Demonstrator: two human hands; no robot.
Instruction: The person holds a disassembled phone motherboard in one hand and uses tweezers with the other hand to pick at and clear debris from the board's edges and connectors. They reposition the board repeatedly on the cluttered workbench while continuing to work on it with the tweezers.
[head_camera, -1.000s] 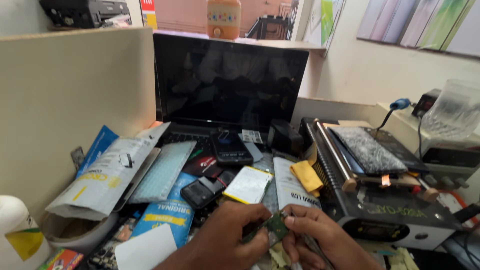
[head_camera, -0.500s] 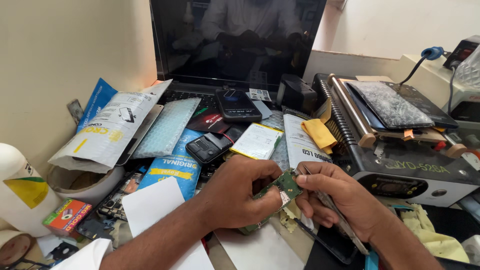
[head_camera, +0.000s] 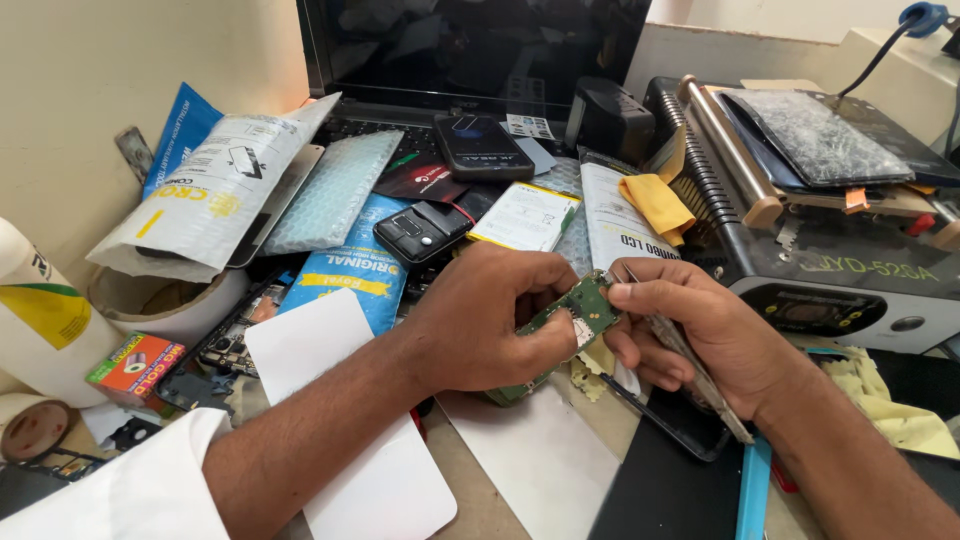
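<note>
A small green circuit board (head_camera: 572, 318) is gripped above the cluttered counter (head_camera: 500, 500) by the left hand (head_camera: 490, 325), while metal tweezers (head_camera: 690, 365) are pinched in the right hand (head_camera: 715, 335), tips at the board's upper edge. Component work seems underway; fine, steady tip placement is called for.

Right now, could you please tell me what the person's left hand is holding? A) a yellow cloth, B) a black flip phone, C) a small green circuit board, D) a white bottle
C: the left hand grips a small green circuit board by its edge, while the right hand holds metal tweezers to it.
</note>
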